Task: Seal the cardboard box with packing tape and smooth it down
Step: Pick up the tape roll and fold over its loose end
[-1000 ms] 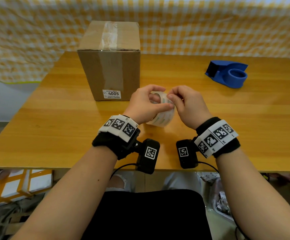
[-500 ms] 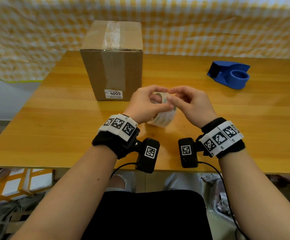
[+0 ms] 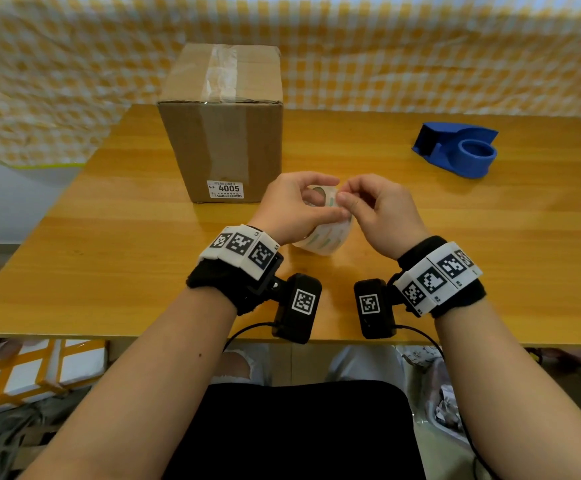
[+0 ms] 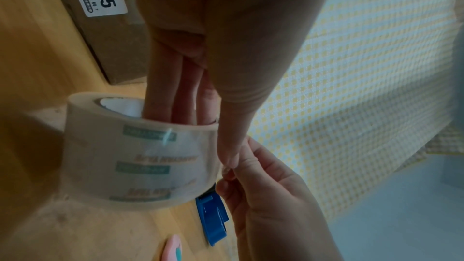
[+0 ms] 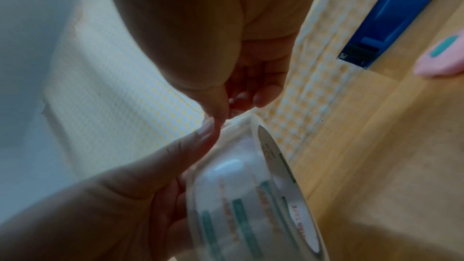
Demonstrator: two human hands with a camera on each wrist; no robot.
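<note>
Little moved since earlier frame: right thumb and finger closed tighter at roll's edge.

Cardboard box [image 3: 221,123] upright on table [image 3: 109,271], old tape strip over top, just behind hands.

Tape roll [image 3: 323,237] in front of box: left hand [image 3: 290,207] grips it, fingers through core.

Right hand [image 3: 380,211] pinches at roll's rim; tape end not discernible.

Risks: thin end may split, tear narrow, or restick; roll could twist in grip.

Blue dispenser [image 3: 457,152] far right of box, unused.
</note>
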